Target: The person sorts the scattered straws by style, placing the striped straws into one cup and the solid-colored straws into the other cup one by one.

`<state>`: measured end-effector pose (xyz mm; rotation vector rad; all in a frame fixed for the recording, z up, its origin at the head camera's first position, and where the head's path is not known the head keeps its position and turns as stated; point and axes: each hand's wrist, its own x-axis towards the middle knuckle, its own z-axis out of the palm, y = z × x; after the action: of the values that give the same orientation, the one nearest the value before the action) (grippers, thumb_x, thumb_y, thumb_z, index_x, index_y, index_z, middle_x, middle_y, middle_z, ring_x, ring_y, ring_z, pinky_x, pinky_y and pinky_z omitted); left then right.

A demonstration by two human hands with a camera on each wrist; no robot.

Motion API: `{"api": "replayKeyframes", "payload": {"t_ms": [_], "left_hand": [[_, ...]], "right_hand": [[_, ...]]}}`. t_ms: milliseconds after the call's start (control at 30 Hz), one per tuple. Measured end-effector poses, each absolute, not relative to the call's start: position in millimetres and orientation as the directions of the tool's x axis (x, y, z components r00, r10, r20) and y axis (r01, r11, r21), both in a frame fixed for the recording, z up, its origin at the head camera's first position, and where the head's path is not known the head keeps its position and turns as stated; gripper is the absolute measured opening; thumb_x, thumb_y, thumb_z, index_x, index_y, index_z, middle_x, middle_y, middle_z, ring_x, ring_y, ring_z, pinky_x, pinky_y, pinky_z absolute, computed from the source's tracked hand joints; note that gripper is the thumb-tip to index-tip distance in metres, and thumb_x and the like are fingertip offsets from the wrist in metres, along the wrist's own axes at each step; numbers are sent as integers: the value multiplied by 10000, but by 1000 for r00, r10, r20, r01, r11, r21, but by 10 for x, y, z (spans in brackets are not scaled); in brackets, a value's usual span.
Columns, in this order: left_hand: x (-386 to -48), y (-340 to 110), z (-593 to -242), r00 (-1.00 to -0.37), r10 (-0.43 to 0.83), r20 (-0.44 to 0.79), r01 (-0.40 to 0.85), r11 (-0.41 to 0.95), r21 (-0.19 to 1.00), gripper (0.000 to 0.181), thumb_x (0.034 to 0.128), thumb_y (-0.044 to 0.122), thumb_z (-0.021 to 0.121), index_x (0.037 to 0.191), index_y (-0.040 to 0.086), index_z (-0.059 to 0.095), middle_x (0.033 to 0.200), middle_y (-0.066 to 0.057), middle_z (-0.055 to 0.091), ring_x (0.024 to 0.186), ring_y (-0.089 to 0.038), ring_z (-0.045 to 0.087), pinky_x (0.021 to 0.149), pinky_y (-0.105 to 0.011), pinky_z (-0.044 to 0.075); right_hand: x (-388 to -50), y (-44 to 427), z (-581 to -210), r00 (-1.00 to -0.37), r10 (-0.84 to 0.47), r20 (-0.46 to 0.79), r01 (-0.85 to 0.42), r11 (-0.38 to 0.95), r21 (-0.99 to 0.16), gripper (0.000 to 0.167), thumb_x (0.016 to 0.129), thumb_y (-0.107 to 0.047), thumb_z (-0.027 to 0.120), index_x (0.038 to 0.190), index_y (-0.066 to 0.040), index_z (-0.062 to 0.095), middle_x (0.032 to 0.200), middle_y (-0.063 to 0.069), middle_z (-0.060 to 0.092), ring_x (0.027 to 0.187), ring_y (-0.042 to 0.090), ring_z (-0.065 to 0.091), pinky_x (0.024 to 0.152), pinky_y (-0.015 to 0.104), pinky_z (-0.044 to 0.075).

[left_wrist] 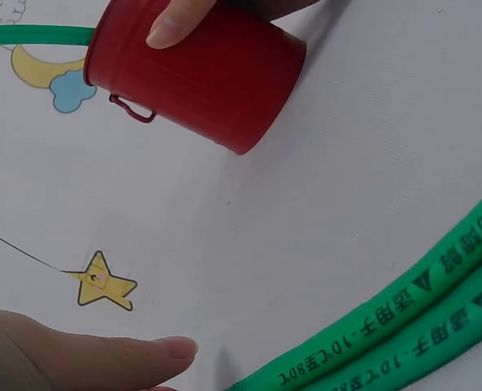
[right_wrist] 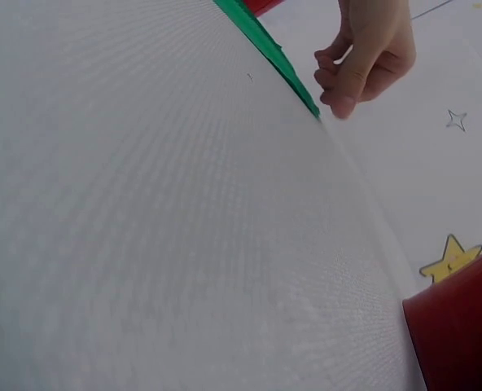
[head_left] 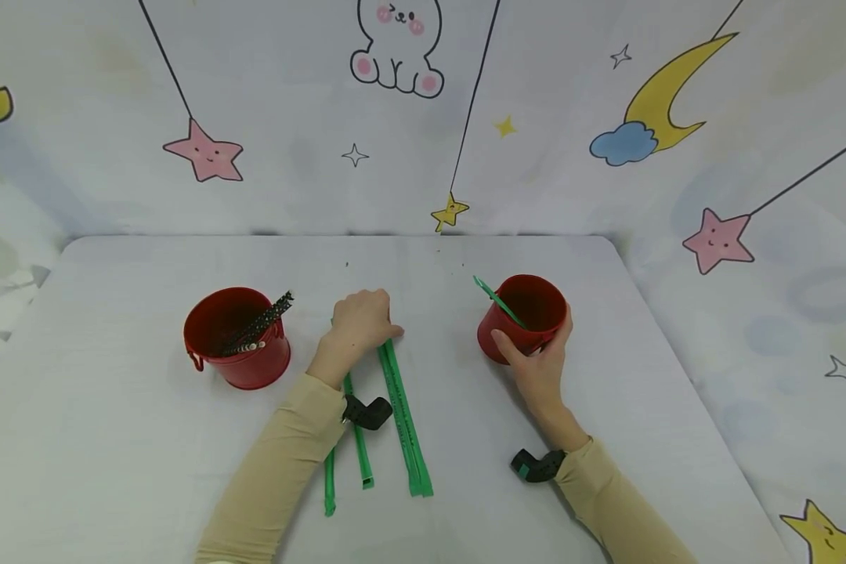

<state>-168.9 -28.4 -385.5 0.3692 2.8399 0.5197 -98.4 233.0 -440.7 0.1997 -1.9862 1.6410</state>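
My left hand (head_left: 363,321) hovers at the far ends of several green wrapped straws (head_left: 403,423), its fingers loosely curled and its thumb apart from them. It hides part of the straws in the head view. Nothing shows between its fingers in the right wrist view, where a straw end (right_wrist: 310,102) lies just short of the thumb. With thumb and fingers around its side, my right hand (head_left: 539,368) grips a small red bucket (head_left: 497,329), tilted on the table. One green straw (head_left: 493,294) leans out of that bucket.
Another red bucket (head_left: 254,372) stands on the left, with black patterned straws (head_left: 264,321) leaning in it. A white cloth (head_left: 134,439) covers the table. Behind rises a backdrop (head_left: 289,94) printed with stars, a moon and a bear.
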Motion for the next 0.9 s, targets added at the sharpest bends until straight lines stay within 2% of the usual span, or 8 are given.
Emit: {"api": "replayKeyframes", "payload": {"t_ms": [167,433,633,900], "left_hand": [[-1701,-260,-3886,-941,271,-202,195,923,332,318,873,343,771,838,65,622,743,-55,618,662,-235,590,640,-394,500],[-1700,-266,-3898,-946,249,-209,177,934,312,324,881,357,761,885,60,631,740,-57,607,666,-232,580,652,-391,491],[-1709,-306,-3887,-949,233,-211,162,937,309,328,873,366,765,873,69,627,726,-50,601,670,-234,584,649,-390,489],[-1714,-300,-3919,-925,275,-263,196,937,291,346,869,394,766,841,85,610,689,-24,548,673,-222,565,673,-389,484]], "right_hand": [[-993,2335,-4400,-834,224,505,-454,244,-857,920,774,62,763,1507,18,210,1480,244,393,1351,452,348,1011,247,480],[-986,2342,-4411,-839,219,498,-449,236,-862,925,775,69,757,1510,28,198,1483,253,388,1356,464,339,1009,244,484],[-986,2341,-4418,-842,224,491,-439,245,-865,922,776,66,761,1514,3,212,1484,232,395,1358,441,345,1011,232,478],[-979,2336,-4420,-845,229,483,-431,244,-869,922,786,45,767,1523,-51,223,1495,175,401,1365,379,358,1025,243,471]]}}
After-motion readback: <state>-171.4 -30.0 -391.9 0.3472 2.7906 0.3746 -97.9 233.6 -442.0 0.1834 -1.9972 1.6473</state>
